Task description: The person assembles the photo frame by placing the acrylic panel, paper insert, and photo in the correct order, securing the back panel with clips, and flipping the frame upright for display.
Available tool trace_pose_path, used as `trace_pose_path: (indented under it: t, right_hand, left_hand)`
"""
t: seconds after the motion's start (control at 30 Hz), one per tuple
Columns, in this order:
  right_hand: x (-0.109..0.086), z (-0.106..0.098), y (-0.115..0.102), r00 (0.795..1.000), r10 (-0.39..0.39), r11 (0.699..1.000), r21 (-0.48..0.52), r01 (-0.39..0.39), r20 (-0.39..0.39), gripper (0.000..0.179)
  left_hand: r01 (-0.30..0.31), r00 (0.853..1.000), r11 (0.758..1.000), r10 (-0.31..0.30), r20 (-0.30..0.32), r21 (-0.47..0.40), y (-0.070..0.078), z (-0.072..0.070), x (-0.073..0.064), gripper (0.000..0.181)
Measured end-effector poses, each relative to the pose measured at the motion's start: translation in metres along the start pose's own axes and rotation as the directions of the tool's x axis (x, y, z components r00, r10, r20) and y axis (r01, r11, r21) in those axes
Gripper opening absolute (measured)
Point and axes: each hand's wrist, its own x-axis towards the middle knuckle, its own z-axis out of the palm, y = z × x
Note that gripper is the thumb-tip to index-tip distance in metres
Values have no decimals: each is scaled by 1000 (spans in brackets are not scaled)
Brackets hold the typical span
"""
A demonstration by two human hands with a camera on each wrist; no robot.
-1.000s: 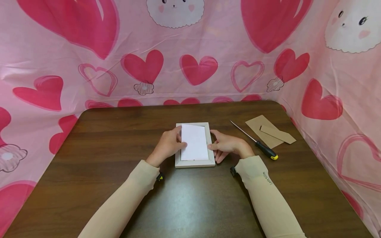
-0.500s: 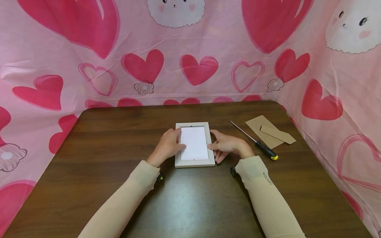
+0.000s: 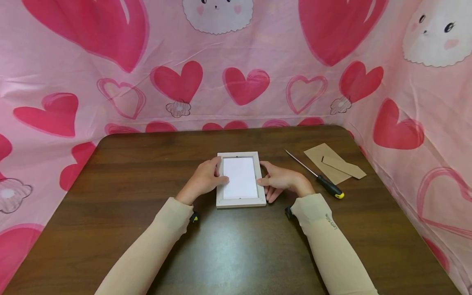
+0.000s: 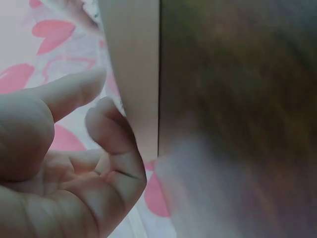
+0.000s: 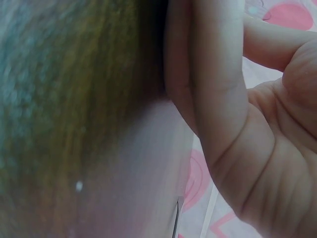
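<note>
While hands (image 3: 203, 177) touch frame (image 3: 241, 202) L/R, wht sheet (image 3: 239, 178) lies w/in.

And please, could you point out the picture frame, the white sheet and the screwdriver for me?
Picture frame (image 3: 241, 202), head view: near bar of its border.
White sheet (image 3: 240, 178), head view: middle of its face.
Screwdriver (image 3: 329, 186), head view: its black handle.

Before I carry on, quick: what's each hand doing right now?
Left hand: at the left side of the pale frame; whether gripping can't be told.
Right hand: holding the pale frame by its right side.
</note>
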Motion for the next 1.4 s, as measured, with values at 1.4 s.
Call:
trace_pose_path:
  t: [1.4]
  right_hand:
    - [-4, 2, -4, 1000, -6, 994, -105, 3, -28, 82]
  left_hand:
    - [251, 954, 930, -190, 231, -269, -10, -12, -18, 76]
